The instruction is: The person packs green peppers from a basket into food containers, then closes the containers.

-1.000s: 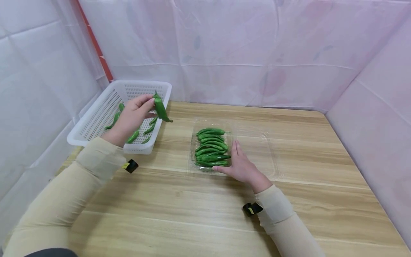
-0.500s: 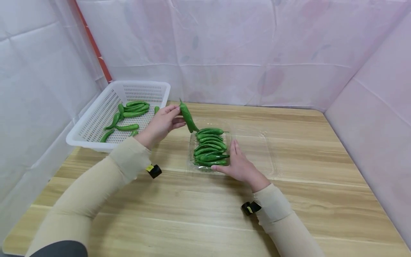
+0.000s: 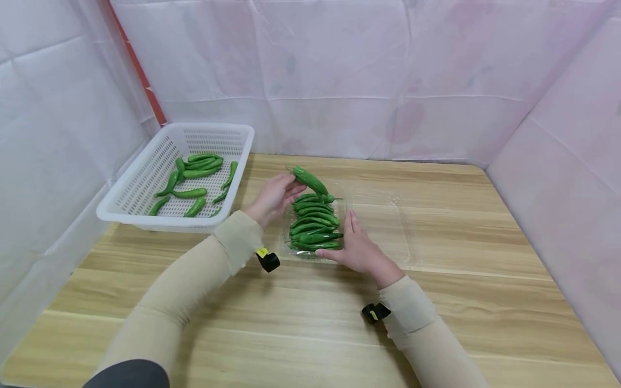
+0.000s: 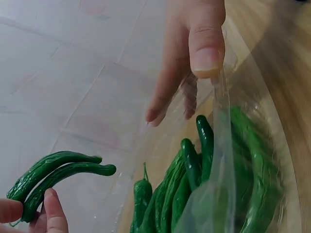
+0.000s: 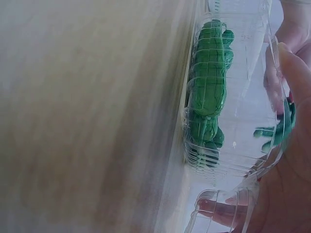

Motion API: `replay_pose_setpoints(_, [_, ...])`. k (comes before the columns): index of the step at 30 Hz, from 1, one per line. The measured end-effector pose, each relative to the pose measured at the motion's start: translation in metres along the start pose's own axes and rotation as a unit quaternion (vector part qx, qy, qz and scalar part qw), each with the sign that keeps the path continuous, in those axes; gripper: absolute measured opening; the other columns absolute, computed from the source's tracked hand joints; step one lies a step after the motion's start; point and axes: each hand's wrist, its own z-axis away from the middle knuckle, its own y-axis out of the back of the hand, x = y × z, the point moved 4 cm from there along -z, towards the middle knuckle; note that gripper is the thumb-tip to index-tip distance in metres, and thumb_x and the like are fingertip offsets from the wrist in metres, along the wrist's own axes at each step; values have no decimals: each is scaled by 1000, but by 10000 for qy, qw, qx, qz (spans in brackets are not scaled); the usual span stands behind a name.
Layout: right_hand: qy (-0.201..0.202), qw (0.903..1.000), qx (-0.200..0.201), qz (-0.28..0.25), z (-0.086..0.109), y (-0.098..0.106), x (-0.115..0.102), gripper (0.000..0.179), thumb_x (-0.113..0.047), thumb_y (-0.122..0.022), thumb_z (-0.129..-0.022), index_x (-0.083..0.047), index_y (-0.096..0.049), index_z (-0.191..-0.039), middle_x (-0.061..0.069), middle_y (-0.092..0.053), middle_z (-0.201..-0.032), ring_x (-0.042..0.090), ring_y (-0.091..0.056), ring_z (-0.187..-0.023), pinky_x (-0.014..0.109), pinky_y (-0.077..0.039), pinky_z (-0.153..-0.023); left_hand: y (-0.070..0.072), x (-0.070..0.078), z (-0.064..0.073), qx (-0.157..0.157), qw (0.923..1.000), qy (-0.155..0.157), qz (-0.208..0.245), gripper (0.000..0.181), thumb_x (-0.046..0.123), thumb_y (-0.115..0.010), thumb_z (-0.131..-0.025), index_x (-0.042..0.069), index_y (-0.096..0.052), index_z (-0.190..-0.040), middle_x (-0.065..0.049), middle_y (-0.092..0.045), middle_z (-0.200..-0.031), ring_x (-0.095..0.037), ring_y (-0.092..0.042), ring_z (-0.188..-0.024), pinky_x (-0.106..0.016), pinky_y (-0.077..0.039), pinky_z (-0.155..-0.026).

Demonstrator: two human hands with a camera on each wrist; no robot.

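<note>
Left hand (image 3: 274,197) pinches two curved, wrinkled peppers (image 3: 310,180) near a plastic box (image 5: 248,107).

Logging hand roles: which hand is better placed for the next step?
Probably the left hand, to lower the peppers it pinches above the clear container, while the right hand touches its rim.

1. Bare tabletop (image 3: 301,323) leaves free passage between the sleeves (image 3: 179,296), nearer than the clamshell tray (image 3: 306,255).
2. The right hand (image 3: 361,250) blocks the tray's right side, the left hand (image 3: 275,197) its far-left corner.
3. The white basket (image 3: 145,221) obstructs the left.
</note>
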Motion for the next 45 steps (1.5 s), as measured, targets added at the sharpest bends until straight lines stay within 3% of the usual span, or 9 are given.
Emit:
replay_pose_setpoints(2, [2, 10000, 11, 8, 0, 0, 0, 120, -65, -60, -77, 5, 10, -144, 23, 14, -151, 40, 0, -137, 52, -17, -107, -2, -6, -2, -25, 9997, 114, 202, 17, 13, -38, -101, 2, -48, -110, -8, -55, -99, -20, -57, -99, -28, -44, -93])
replay_pose_setpoints(5, [-5, 10000, 9, 27, 0, 0, 0, 119, -65, -60, -77, 5, 10, -144, 22, 14, -151, 40, -1, -137, 53, -18, -107, -5, -14, -3, -42, 9977, 366, 565, 12, 11, -37, -101, 3, -45, -103, -11, -54, -103, -24, -55, -107, -31, -40, -98])
replay_pose_setpoints(8, [-23, 10000, 5, 56, 0, 0, 1, 120, -66, -59, -77, 5, 10, -144, 22, 14, -151, 40, -1, -137, 53, -19, -107, -7, -22, -5, -45, 9938, 654, 899, 17, 10, -37, -101, 1, -42, -114, -17, -49, -117, -29, -48, -120, -30, -39, -99])
replay_pose_setpoints(12, [0, 9999, 49, 121, 0, -1, 1, 120, -67, -59, -76, 6, 8, -144, 23, 12, -151, 40, 0, -137, 53, -18, -107, -10, -29, -6, -52, 9872, 1013, 1233, 36, 11, -36, -101, -1, -33, -135, -24, -44, -132, -28, -46, -123, -27, -42, -95])
replay_pose_setpoints(19, [84, 9999, 87, 99, 0, -3, -2, 119, -65, -60, -77, 7, 7, -144, 25, 10, -150, 41, -1, -137, 51, -17, -108, -12, -37, -6, -83, 9775, 1472, 1507, 49, 14, -32, -102, 9, -14, -148, -23, -45, -135, -26, -49, -121, -25, -45, -90])
replay_pose_setpoints(32, [39, 9999, 69, 83, 0, -2, -1, 119, -65, -60, -77, 6, 8, -144, 24, 10, -151, 39, -2, -138, 52, -19, -107, -18, -40, -10, -418, 9648, 1807, 1867, 51, 20, -25, -104, 15, -3, -150, -19, -41, -140, -27, -45, -124, -22, -52, -75])
replay_pose_setpoints(38, [50, 9999, 87, 107, -1, -1, -1, 119, -64, -61, -77, 6, 7, -144, 25, 9, -151, 40, -2, -137, 52, -19, -107, -17, -41, -10, -383, 9600, 1904, 2016, 50, 22, -23, -104, 17, -3, -150, -15, -41, -141, -25, -45, -124, -24, -52, -77])
replay_pose_setpoints(45, [36, 9998, 94, 142, -1, 0, -2, 118, -64, -61, -77, 7, 6, -144, 25, 9, -151, 41, -4, -137, 52, -20, -107, -15, -43, -11, -289, 9605, 1879, 2033, 52, 24, -25, -104, 18, -1, -150, -12, -42, -141, -24, -47, -123, -25, -50, -81])
